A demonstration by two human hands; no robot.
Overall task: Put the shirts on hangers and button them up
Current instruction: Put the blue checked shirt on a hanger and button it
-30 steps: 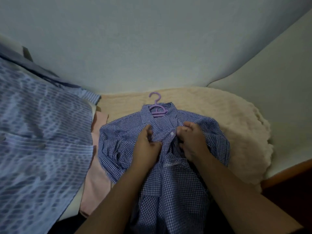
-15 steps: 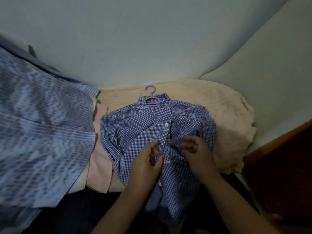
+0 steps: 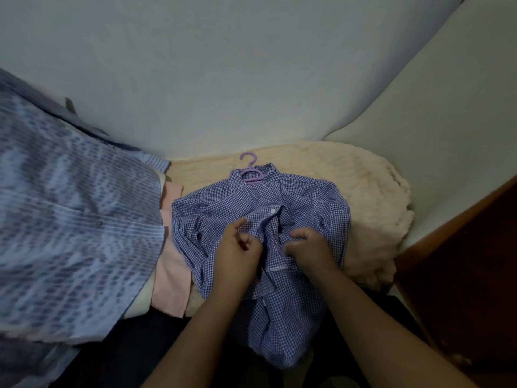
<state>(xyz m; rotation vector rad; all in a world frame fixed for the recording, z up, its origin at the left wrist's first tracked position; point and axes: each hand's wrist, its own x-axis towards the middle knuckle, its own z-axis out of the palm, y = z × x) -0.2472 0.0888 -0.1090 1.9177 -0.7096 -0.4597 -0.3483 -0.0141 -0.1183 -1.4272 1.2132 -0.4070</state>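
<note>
Shirts lie before us from left to right: a pale blue patterned shirt (image 3: pixel 70 225) fills the left side, blurred and cut off by the frame edge, and a pink garment (image 3: pixel 172 264) peeks out from under it, mostly hidden. Next comes the blue checked shirt (image 3: pixel 223 208), spread on a cream fleece blanket (image 3: pixel 372 197) with a purple hanger (image 3: pixel 251 175) in its collar; only the hook and part of the shoulders show. Our left hand (image 3: pixel 237 247) pinches the left front edge of the checked shirt with curled fingers, just below one white button (image 3: pixel 272 210). Our right hand (image 3: pixel 307 247) grips the right front edge, fingers curled into the cloth. We cannot tell whether a button sits between our fingers. A dark wooden edge (image 3: pixel 447 219) borders the far right.
</note>
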